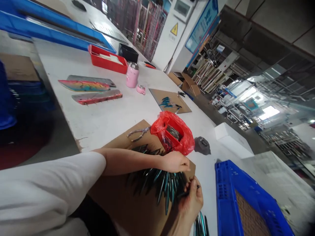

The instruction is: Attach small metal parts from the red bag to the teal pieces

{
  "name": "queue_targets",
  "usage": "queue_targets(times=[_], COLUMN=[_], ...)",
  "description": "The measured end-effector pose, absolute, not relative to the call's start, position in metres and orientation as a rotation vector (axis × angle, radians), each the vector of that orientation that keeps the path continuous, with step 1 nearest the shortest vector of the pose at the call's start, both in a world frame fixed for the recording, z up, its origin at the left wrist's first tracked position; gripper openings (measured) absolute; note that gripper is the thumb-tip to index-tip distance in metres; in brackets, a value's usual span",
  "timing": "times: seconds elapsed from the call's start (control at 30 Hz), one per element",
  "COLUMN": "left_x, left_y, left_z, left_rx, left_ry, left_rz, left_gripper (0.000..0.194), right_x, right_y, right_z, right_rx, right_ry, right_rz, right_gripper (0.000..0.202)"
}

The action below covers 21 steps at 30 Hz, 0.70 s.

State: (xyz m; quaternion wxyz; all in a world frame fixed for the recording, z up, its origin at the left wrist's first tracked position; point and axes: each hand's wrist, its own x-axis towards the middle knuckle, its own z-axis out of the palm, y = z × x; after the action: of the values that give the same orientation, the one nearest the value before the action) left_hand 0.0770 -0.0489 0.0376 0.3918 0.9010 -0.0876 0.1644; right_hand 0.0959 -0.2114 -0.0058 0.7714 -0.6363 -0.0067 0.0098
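My left hand reaches across from the left, its fingers curled closed over the cardboard sheet, just below a red plastic bag. Whatever is in those fingers is hidden. Close below it, my right hand pinches a small dark piece, too blurred to name. Beside both hands many slender teal-and-black fishing lures lie fanned out on the cardboard, partly under my left forearm. Inside the bag, a red box holds a heap of small metal parts. More teal lures lie right of my right wrist.
A blue crate stands at the right, near a white box and dark tape-like roll. Further off are a board with blue lures and pliers, a pink flask, a red tray and large fish-shaped lures.
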Motion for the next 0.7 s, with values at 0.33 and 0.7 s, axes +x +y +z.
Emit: queue_targets(times=[0.33, 0.7], left_x=[0.075, 0.076], left_y=[-0.061, -0.051], left_z=[0.027, 0.029], left_rx=[2.355, 2.017], left_ry=[-0.376, -0.266], left_rz=[0.402, 0.062], left_gripper=[0.022, 0.024], right_x=[0.091, 0.09], right_y=[-0.21, -0.218], right_z=[-0.005, 0.009], right_rx=[-1.367, -1.254], right_ry=[-0.058, -0.006], right_rz=[0.0, 0.031], right_gripper=[0.023, 0.016])
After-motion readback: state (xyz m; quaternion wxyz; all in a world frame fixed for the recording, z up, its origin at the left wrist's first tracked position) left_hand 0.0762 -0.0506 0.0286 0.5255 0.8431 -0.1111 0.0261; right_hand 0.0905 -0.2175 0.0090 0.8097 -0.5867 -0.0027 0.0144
